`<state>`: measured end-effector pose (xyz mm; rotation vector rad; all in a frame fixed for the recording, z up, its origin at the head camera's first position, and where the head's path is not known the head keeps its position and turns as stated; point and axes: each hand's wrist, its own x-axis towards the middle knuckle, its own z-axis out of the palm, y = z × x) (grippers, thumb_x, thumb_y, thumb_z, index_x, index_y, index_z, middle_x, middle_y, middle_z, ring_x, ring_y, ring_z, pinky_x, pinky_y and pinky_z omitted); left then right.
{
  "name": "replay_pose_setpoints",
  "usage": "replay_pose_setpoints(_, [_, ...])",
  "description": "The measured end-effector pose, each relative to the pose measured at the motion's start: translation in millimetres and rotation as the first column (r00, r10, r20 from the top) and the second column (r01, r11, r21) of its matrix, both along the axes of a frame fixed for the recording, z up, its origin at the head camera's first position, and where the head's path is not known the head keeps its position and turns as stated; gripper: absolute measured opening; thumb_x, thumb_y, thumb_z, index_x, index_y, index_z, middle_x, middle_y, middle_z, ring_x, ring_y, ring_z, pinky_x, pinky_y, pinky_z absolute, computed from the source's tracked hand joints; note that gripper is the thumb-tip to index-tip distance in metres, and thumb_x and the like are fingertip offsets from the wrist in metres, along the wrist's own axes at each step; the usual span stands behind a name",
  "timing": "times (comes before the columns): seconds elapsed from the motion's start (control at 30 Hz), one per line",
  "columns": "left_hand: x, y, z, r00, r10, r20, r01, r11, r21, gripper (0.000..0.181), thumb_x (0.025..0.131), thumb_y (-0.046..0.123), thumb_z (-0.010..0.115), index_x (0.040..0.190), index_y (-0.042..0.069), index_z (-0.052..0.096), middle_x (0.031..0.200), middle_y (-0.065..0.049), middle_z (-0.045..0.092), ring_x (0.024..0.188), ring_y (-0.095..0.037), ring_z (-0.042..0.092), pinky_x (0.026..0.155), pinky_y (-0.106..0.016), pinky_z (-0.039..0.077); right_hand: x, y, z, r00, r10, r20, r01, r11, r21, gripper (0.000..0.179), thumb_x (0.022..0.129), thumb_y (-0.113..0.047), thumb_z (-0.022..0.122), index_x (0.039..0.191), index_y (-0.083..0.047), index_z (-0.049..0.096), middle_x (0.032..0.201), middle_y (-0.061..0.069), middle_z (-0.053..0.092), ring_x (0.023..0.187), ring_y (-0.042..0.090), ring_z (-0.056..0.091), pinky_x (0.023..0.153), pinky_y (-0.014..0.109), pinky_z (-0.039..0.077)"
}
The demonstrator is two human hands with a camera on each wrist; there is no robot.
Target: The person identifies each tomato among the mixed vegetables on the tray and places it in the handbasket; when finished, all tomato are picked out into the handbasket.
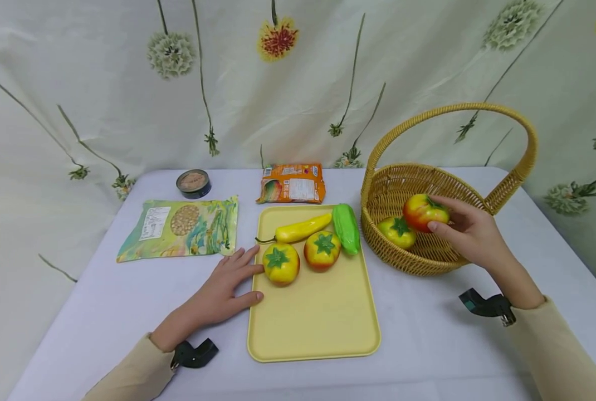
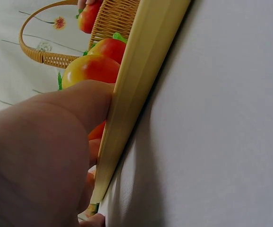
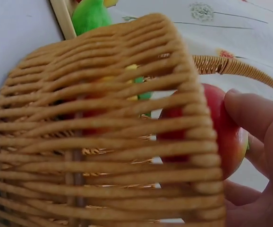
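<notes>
My right hand [image 1: 470, 229] pinches a yellow-and-red toy tomato [image 1: 421, 213] with a green leafy top over the wicker basket [image 1: 398, 259]. A second toy tomato [image 1: 396, 234] lies inside the basket, at its left. In the right wrist view the held tomato [image 3: 228, 142] shows red behind the basket's wall. My left hand [image 1: 223, 292] rests at the left edge of the yellow tray [image 1: 313, 328], its fingers spread and its thumb over the rim. Two more tomatoes [image 1: 281, 264], a yellow pepper [image 1: 304, 229] and a ridged green vegetable [image 1: 346, 228] lie on the tray.
A green-and-yellow food packet [image 1: 182, 228] lies left of the tray, with a small round tin [image 1: 194, 184] behind it. Behind the tray is an orange packet [image 1: 292, 183]. The basket's tall handle [image 1: 448, 114] arches above the right hand. Flowered cloth [image 1: 298, 83] hangs behind the table.
</notes>
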<state>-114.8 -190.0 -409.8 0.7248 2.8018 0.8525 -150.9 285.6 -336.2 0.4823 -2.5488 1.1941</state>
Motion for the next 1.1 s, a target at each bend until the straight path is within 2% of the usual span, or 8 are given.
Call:
replay_pose_setpoints(0.13, [0.4,-0.3,1.0,1.000,0.006,0.002,-0.006,1.000,-0.001,0.052,0.094,0.038,0.069,0.138,0.012,0.062,0.168,-0.014,0.029,0.156,-0.048,0.019,0.123,-0.071,0.011,-8.4,2,-2.5,0.997,-0.055,0.049,0.053,0.998,0.046,0.048,0.095,-0.005,0.069,0.141,0.001,0.056,0.138,0.031,0.058,0.108,0.025,0.070,0.078,-0.004,0.044])
replay_pose_setpoints(0.2, [0.5,-0.4,1.3,1.000,0.009,0.001,-0.009,1.000,-0.004,0.052,0.094,0.038,0.069,0.138,0.012,0.062,0.169,-0.014,0.029,0.156,-0.047,0.019,0.123,-0.071,0.011,-11.8,3,-2.8,0.993,-0.080,0.081,0.074,0.995,0.073,0.049,0.097,-0.008,0.068,0.143,0.000,0.055,0.139,0.031,0.057,0.110,0.047,0.066,0.075,-0.004,0.043])
replay_pose_setpoints(0.23, [0.5,-0.4,1.3,1.000,0.011,0.001,-0.011,1.000,-0.005,0.052,0.094,0.038,0.069,0.138,0.013,0.063,0.169,-0.014,0.029,0.156,-0.047,0.019,0.123,-0.071,0.011,-13.1,3,-2.6,0.991,-0.092,0.100,0.083,0.992,0.090,0.049,0.098,-0.010,0.068,0.144,0.000,0.054,0.139,0.032,0.057,0.111,0.051,0.065,0.073,-0.003,0.043])
replay_pose_setpoints(0.33, [0.3,-0.4,1.1,1.000,0.012,0.003,-0.012,1.000,-0.003,0.052,0.094,0.038,0.069,0.138,0.013,0.063,0.169,-0.014,0.028,0.156,-0.047,0.019,0.123,-0.071,0.010,-15.5,3,-1.6,0.978,-0.136,0.159,0.111,0.982,0.155,0.050,0.100,-0.018,0.066,0.146,-0.003,0.052,0.139,0.031,0.057,0.114,0.053,0.064,0.076,0.009,0.052])
replay_pose_setpoints(0.43, [0.3,-0.4,0.9,1.000,0.011,0.004,-0.011,1.000,-0.001,0.052,0.094,0.039,0.069,0.138,0.013,0.063,0.169,-0.014,0.028,0.156,-0.047,0.019,0.123,-0.071,0.010,-16.2,1,-1.3,0.966,-0.160,0.205,0.120,0.973,0.196,0.051,0.102,-0.022,0.063,0.148,-0.005,0.050,0.140,0.032,0.056,0.117,0.052,0.063,0.085,0.039,0.062])
replay_pose_setpoints(0.53, [0.1,-0.3,0.9,1.000,0.007,0.003,-0.007,1.000,-0.001,0.052,0.094,0.039,0.069,0.138,0.012,0.062,0.169,-0.014,0.029,0.156,-0.048,0.019,0.123,-0.071,0.011,-16.5,0,-1.9,0.960,-0.164,0.228,0.118,0.972,0.204,0.052,0.103,-0.022,0.061,0.149,-0.003,0.049,0.143,0.033,0.053,0.121,0.055,0.060,0.093,0.063,0.056])
replay_pose_setpoints(0.87, [0.9,0.4,1.5,1.000,0.009,0.005,-0.009,1.000,0.009,0.051,0.094,0.037,0.069,0.138,0.012,0.063,0.168,-0.015,0.029,0.156,-0.048,0.019,0.122,-0.072,0.010,-18.0,-2,-2.8,0.947,-0.179,0.267,0.104,0.956,0.274,0.052,0.104,-0.022,0.059,0.150,-0.003,0.046,0.146,0.032,0.050,0.120,0.051,0.056,0.097,0.066,0.051])
replay_pose_setpoints(1.1, [0.0,1.1,0.1,1.000,0.009,0.016,-0.009,1.000,0.002,0.051,0.094,0.038,0.069,0.138,0.012,0.062,0.169,-0.014,0.028,0.156,-0.047,0.018,0.123,-0.071,0.010,-20.0,-1,-5.7,0.945,-0.165,0.284,0.052,0.929,0.366,0.053,0.103,-0.022,0.060,0.149,0.000,0.046,0.144,0.033,0.052,0.117,0.047,0.056,0.094,0.062,0.051])
